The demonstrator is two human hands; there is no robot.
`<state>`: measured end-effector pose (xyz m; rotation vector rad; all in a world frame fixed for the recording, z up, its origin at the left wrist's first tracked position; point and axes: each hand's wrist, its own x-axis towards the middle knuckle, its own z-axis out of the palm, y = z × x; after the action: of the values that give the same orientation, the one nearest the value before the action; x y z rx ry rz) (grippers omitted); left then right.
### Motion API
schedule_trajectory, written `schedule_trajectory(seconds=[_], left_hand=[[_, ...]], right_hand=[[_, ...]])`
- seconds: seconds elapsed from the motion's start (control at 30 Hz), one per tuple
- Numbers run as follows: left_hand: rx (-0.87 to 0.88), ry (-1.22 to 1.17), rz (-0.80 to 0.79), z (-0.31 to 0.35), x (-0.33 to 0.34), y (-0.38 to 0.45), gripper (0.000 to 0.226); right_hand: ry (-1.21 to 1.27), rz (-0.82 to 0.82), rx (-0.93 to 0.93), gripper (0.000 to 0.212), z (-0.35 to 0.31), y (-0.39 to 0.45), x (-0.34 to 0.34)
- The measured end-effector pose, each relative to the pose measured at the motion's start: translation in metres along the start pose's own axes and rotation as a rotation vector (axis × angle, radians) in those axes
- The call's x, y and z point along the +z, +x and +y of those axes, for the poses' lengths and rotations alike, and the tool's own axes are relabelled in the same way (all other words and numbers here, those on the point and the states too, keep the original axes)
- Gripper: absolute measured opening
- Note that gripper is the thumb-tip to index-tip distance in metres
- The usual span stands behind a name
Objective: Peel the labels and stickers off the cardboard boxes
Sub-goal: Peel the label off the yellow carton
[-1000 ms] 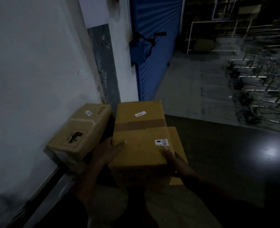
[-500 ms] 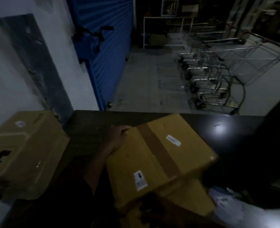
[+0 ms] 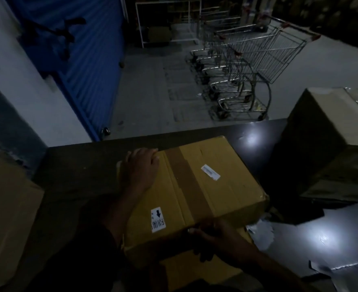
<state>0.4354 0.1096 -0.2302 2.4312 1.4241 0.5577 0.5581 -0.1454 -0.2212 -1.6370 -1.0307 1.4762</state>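
Dim, grainy view; glare spots on the glossy table (image 3: 251, 142); edges curved.

Bare dark counter (image 3: 85, 165) left of the taped cardboard box (image 3: 195, 186), second box (image 3: 7, 218) blocking farther left, large dim box (image 3: 329, 144) close on its right, narrow gap between, peeled paper scraps (image 3: 260, 232) by its right corner.

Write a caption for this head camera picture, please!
Two hands, left and right, steady a taped cardboard box bearing two white stickers.
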Motion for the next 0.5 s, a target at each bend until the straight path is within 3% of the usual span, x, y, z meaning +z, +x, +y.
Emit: schedule_trajectory(seconds=[0.17,0.27,0.37,0.5], left_hand=[[0.074,0.038,-0.057,0.027,0.007,-0.008,0.053],[0.17,0.042,-0.11,0.053,0.012,-0.022,0.062],[0.298,0.088,-0.159,0.074,0.021,-0.033,0.066],[0.324,0.056,-0.2,0.081,0.023,-0.037,0.073]], right_hand=[[-0.108,0.243,-0.215,0.021,-0.029,-0.006,-0.029],[-0.308,0.517,-0.297,0.006,-0.032,0.015,-0.057],[-0.445,0.679,-0.321,0.021,-0.031,0.043,-0.087],[-0.729,0.55,-0.222,0.048,-0.027,0.079,-0.115]])
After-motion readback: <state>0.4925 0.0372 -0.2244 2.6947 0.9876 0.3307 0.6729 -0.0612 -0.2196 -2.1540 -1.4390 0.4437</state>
